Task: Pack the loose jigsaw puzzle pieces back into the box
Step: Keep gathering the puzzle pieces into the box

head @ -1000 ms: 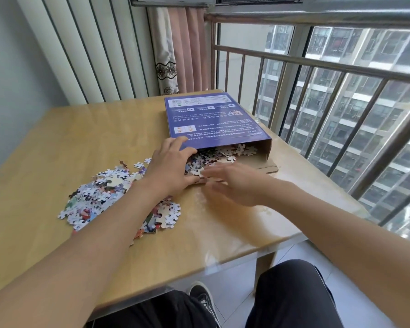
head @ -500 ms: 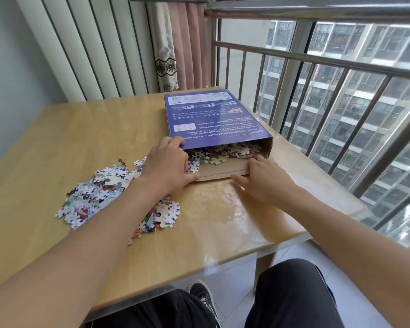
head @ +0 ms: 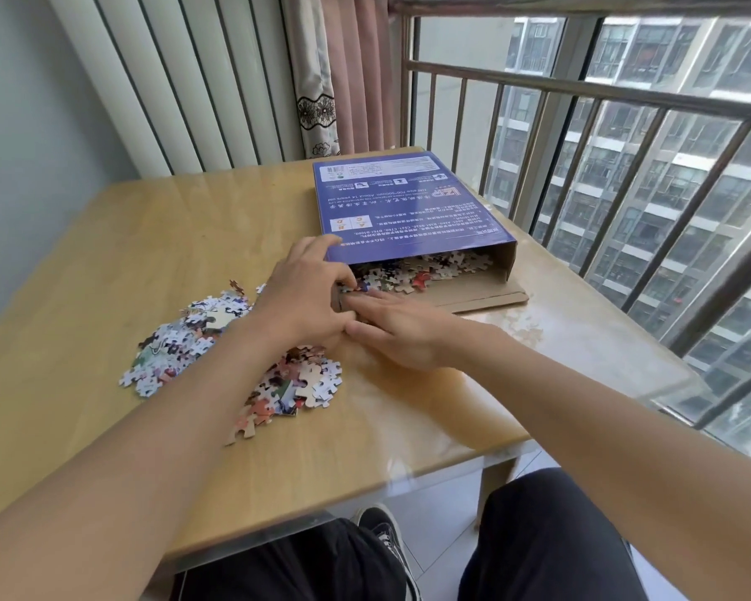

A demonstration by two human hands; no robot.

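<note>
The blue puzzle box (head: 408,206) lies flat on the wooden table (head: 157,236) with its open end toward me. Jigsaw pieces (head: 426,271) fill its mouth above a brown cardboard flap (head: 486,294). My left hand (head: 308,292) grips the left corner of the opening, fingers on the blue top. Flat on the flap's left end lies my right hand (head: 404,327), its fingers pointing left and touching the left hand, with nothing in it. Loose pieces (head: 183,340) lie heaped left of my left forearm, with more pieces (head: 295,383) under and beside my wrist.
A metal railing (head: 582,88) and window run along the table's right edge, close behind the box. A curtain (head: 343,71) and a ribbed wall panel stand at the back. The table's front edge is just above my knees.
My right hand has slid left from the right part of the flap to the left corner beside my left hand. The left hand stays on the box corner.
</note>
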